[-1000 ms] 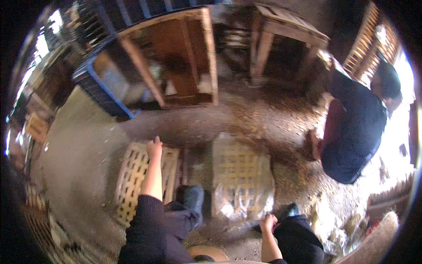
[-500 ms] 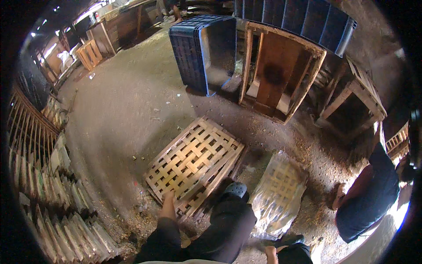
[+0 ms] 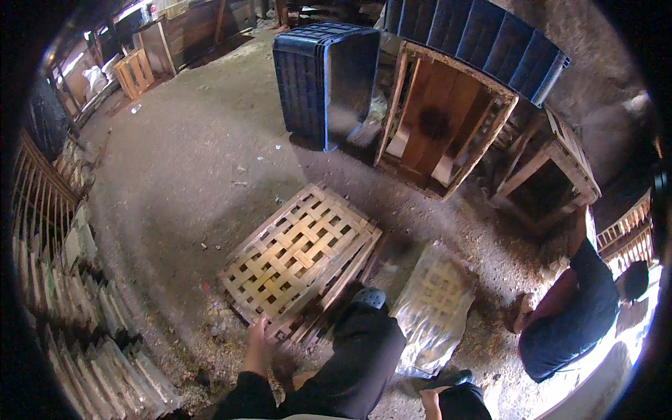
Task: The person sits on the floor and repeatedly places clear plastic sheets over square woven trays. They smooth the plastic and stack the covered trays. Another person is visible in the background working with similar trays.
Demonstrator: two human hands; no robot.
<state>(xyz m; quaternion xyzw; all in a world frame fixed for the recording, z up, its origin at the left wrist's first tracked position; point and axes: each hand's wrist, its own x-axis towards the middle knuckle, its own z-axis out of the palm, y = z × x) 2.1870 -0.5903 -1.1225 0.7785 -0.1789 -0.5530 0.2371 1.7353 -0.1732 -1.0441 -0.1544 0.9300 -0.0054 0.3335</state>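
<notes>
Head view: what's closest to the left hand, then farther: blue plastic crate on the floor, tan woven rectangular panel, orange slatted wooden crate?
1. Tan woven panel, at the left hand
2. Blue plastic crate, straight ahead
3. Orange wooden crate, upper left

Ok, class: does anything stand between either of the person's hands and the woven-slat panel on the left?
Nothing visible blocks the left hand: it reaches the near edge of the woven-slat panel. Between the right hand and that panel stands the person's dark-trousered left leg.
</notes>
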